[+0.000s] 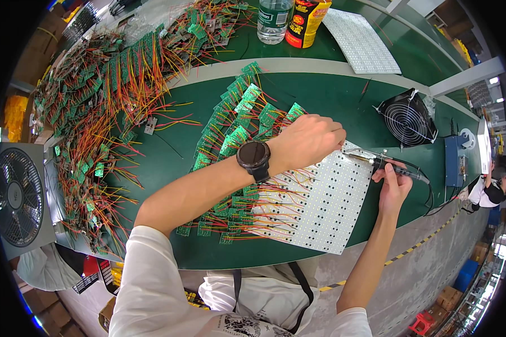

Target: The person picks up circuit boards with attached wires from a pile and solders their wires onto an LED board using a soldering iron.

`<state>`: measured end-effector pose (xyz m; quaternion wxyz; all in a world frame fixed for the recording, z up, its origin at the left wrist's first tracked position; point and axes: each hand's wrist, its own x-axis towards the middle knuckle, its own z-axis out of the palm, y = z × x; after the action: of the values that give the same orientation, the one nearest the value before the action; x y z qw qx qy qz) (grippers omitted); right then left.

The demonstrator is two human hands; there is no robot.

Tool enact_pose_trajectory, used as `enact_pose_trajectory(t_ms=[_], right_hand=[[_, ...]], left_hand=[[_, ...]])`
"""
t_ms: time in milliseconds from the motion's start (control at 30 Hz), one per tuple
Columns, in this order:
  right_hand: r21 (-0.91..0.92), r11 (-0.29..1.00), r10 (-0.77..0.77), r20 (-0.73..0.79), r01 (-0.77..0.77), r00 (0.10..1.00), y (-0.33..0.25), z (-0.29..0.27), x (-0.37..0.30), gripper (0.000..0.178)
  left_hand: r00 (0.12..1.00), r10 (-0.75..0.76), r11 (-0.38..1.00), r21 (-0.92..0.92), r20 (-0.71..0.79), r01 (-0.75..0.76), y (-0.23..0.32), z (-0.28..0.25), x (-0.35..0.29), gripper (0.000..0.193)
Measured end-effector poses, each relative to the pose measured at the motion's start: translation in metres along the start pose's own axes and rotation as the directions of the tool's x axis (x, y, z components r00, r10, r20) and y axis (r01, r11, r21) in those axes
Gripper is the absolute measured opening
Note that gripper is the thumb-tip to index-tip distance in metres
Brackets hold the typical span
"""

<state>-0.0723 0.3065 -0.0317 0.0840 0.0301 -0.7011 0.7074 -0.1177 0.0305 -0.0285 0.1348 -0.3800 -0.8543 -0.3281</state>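
My right hand [394, 184] is closed round the handle of a soldering iron [379, 162], whose tip points left at the upper right corner of a white perforated panel dotted with small chips [334, 205]. Crossing over from the left, my left hand [311, 141] is closed in a pinch close to that tip; what its fingers hold is hidden. A dark watch [253, 157] sits on that wrist. Small green circuit boards [247, 100] lie in overlapping rows left of the panel. Red and yellow wires [281, 216] run from the boards onto the panel's surface.
A large heap of wired circuit boards [132, 70] covers the table's left side, beside a grey fan [18, 194]. A black fan [407, 119] and a blue box [454, 161] stand right. Behind are a bottle [272, 22], a can [308, 22] and another panel [361, 42].
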Motion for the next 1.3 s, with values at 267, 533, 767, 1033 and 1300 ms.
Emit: enact_pose_trajectory(t_ms=[267,533,767,1033,1300], right_hand=[[0.017,1.000,-0.004,-0.012,0.004,1.000,0.002,-0.002,0.000,0.022],[0.057,0.998,0.005,-0.091,0.000,0.996,0.004,-0.005,-0.001,0.022],[0.057,0.998,-0.009,-0.196,0.020,0.981,-0.001,0.001,-0.004,0.022],[0.161,0.987,0.055,-0.225,-0.018,0.973,-0.004,0.002,-0.027,0.021],[0.240,0.970,0.074,-0.185,-0.027,0.980,-0.003,-0.001,-0.032,0.021]], left_hand=[[1.000,0.001,1.000,-0.010,0.005,-0.001,0.001,0.000,0.000,0.010],[1.000,0.003,1.000,-0.025,0.002,-0.003,-0.001,0.000,-0.001,0.011],[0.999,-0.013,0.999,-0.050,0.030,0.014,0.002,-0.005,0.001,0.011],[0.999,-0.015,0.994,-0.103,0.044,0.020,0.004,-0.011,0.002,0.013],[0.995,0.090,0.996,-0.008,-0.030,-0.090,0.038,-0.077,-0.007,0.025]])
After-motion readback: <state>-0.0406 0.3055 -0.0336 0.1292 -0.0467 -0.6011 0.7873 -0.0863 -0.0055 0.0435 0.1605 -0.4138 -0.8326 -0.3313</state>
